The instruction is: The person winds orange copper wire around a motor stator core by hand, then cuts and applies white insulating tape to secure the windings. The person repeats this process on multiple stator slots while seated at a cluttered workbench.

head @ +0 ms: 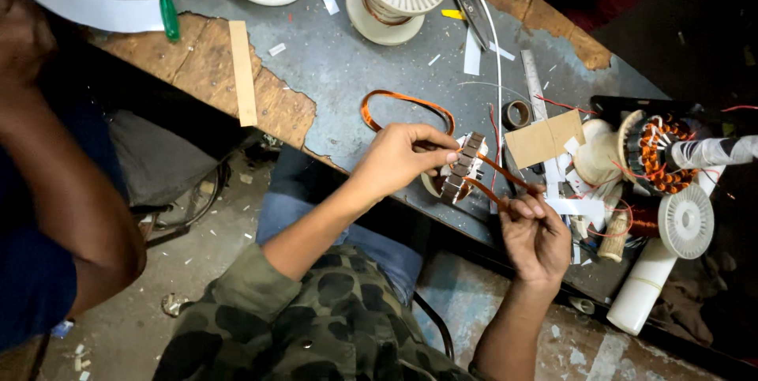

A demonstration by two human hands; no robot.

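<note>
Copper coil [407, 101], thin and springy, looked easily kinked to me; my left hand [399, 160] pinched it at the stator core [464, 168] mid-bench, my right hand [535, 235] pinched its strands nearer, fingers closed.

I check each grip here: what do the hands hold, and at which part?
Left hand holds the slotted metal core at its side; right hand pinches the copper wire coil near the core.

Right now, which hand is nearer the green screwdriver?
Left. The left hand is at the table's near edge, well off the screwdriver; the right hand is even farther away.
</note>
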